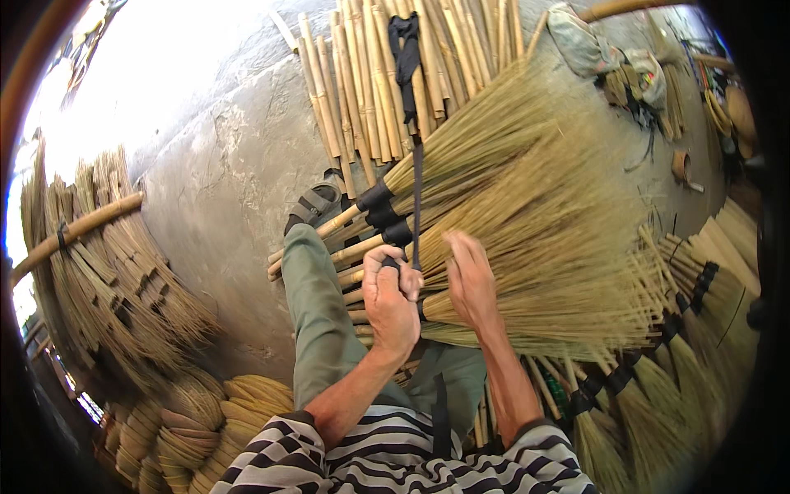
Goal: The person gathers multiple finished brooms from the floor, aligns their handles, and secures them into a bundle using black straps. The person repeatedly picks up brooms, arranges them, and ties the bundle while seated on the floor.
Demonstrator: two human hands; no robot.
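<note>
My left hand [391, 300] is closed in a fist over the handles of the grass brooms lying across my lap. It grips the lower end of a black strap [417, 198], stretched from a bunched black strip [404, 62] on the bamboo poles. My right hand [471, 280], slightly blurred, is beside it with fingers extended over the straw of a broom [559, 288]; I see nothing in it. Black bindings [375, 197] wrap the necks of several brooms, whose bamboo handles [329, 226] point left and straw fans right. My left hand partly hides the nearest binding.
Bamboo poles [366, 90] lie side by side on the concrete floor [214, 173] ahead. Bundled straw [123, 272] leans under a pole at left, above thick coils [193, 428]. More bound brooms [642, 403] lie at right. A pale sack [580, 41] sits at far right.
</note>
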